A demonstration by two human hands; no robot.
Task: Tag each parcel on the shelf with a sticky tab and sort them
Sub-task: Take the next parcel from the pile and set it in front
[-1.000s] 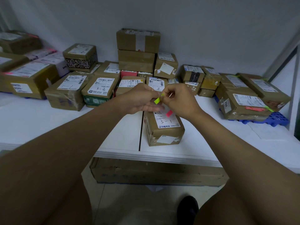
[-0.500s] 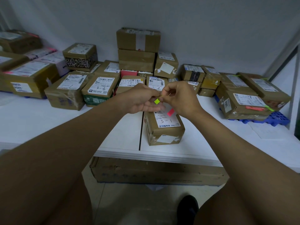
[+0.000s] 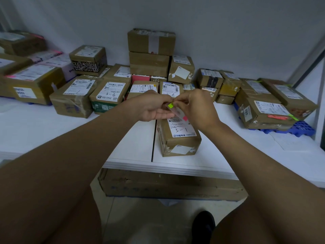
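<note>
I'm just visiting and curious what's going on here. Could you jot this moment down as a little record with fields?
place: white shelf loaded with cardboard parcels
left hand: holds a strip of sticky tabs
right hand: fingers pinch at the green tab on the strip
nearest parcel: marked 3-1, under the hands
already tagged: parcel at right shows a green tab
below shelf: long flat carton

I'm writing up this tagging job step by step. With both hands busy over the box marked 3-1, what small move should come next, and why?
Probably peel the green tab free with the right hand and press it onto the box marked 3-1. The left hand holds the strip of tabs, the right hand's fingers pinch at the green end, and that box lies directly beneath.
</note>
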